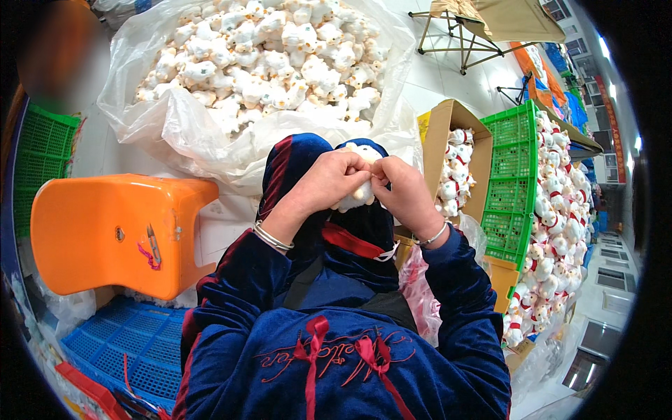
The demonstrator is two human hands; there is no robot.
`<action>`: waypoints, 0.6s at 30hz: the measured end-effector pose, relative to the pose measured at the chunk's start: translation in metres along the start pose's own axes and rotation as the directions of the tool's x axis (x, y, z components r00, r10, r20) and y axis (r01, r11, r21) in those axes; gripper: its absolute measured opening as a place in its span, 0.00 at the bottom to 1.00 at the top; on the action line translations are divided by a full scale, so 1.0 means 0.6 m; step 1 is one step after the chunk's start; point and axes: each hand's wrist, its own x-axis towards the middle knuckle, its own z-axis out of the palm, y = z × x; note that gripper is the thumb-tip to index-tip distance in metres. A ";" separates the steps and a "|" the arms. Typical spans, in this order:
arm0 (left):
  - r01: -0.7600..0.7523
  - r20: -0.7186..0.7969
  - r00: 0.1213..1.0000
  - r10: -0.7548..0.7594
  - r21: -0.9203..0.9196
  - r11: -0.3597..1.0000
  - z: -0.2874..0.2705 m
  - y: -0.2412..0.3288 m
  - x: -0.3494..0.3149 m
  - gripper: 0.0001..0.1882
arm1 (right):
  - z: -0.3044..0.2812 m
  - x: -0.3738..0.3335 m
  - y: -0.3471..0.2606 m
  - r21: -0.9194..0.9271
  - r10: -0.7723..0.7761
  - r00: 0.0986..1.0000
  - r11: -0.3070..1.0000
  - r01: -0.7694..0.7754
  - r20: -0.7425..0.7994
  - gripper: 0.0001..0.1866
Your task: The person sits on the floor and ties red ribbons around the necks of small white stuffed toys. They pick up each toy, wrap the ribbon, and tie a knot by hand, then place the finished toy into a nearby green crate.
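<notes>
A small white plush toy (358,199) rests over my lap, held between my two hands. My left hand (329,180) is closed at its upper side, thumb and fingers pinched together. Against it, my right hand (407,192) pinches at the same spot from the other side. Whatever fine piece lies between the fingertips is too small to make out. The fingers cover part of the toy. Below it a red band (353,241) with a white end lies across my lap.
A big clear plastic bag (157,129) full of white plush toys (259,63) lies ahead. To the left is an orange stool (77,231) with thread snips (152,245) on it. At right stand a cardboard box (483,164) and a green crate (507,182), beside red-scarfed toys (556,217).
</notes>
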 end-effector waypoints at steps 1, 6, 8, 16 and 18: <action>0.014 0.004 1.000 -0.014 -0.007 1.000 -0.002 0.005 -0.002 0.09 | 0.002 -0.001 0.002 -0.040 -0.032 0.999 0.999 0.031 -0.018 0.05; -0.019 -0.023 1.000 0.019 -0.010 1.000 -0.004 0.001 -0.005 0.09 | 0.021 -0.013 0.014 -0.014 -0.129 0.982 0.992 0.128 -0.139 0.06; -0.097 -0.055 0.994 0.098 0.033 0.995 0.000 -0.009 -0.007 0.09 | 0.034 -0.021 0.025 0.044 -0.174 0.961 0.981 0.188 -0.216 0.07; -0.148 -0.126 0.978 0.167 0.145 0.978 0.007 -0.003 -0.025 0.08 | 0.057 -0.029 0.047 0.045 -0.253 0.914 0.959 0.281 -0.317 0.08; -0.167 -0.135 0.972 0.192 0.175 0.970 0.008 0.000 -0.029 0.08 | 0.061 -0.029 0.049 0.059 -0.259 0.908 0.954 0.294 -0.329 0.09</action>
